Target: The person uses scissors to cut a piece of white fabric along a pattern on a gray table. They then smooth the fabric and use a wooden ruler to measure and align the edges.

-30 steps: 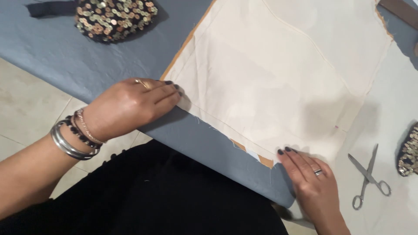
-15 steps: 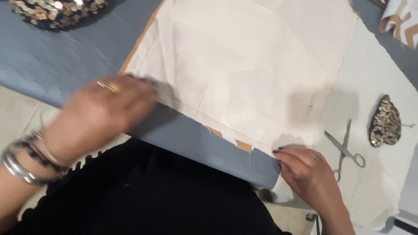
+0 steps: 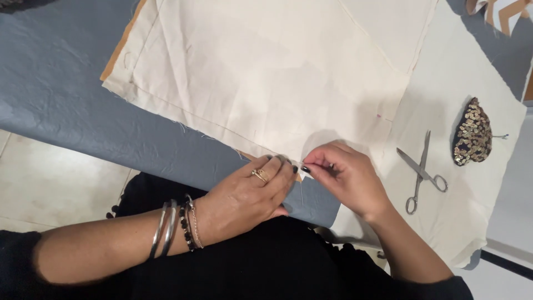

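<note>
**A:** Head view, item one?

**B:** Cream fabric (image 3: pixel 266 72), large, laid flat on the blue-grey worktop (image 3: pixel 66 105); its far side is cut off by the top of the frame. A tan layer (image 3: pixel 119 47) peeks out along its left edge and again at the near edge.

**A:** Hands?

**B:** Left hand (image 3: pixel 250 194), ring and several bangles, lies palm down on the near edge of the fabric, fingers held together with the tips pressing the hem. Right hand (image 3: pixel 347 175) is just beside it, fingertips nearly touching the left; thumb and forefinger are pinched on the fabric's edge. Whether something small, such as a pin, sits in that pinch is too small to make out.

**A:** To the right?

**B:** Scissors (image 3: pixel 422 172), metal, blades almost closed, lying on a second pale cloth (image 3: pixel 472 72) near the right hand, not touching it. Beyond them, a dark sequinned pouch-like object (image 3: pixel 472 133); its exact kind is hard to tell.

**A:** Edges of the frame?

**B:** A patterned scrap (image 3: pixel 502 14), top right, mostly cut off. Pale tiled floor (image 3: pixel 50 189), lower left. Black clothing (image 3: pixel 266 261) hides the worktop's near edge below the hands.
</note>
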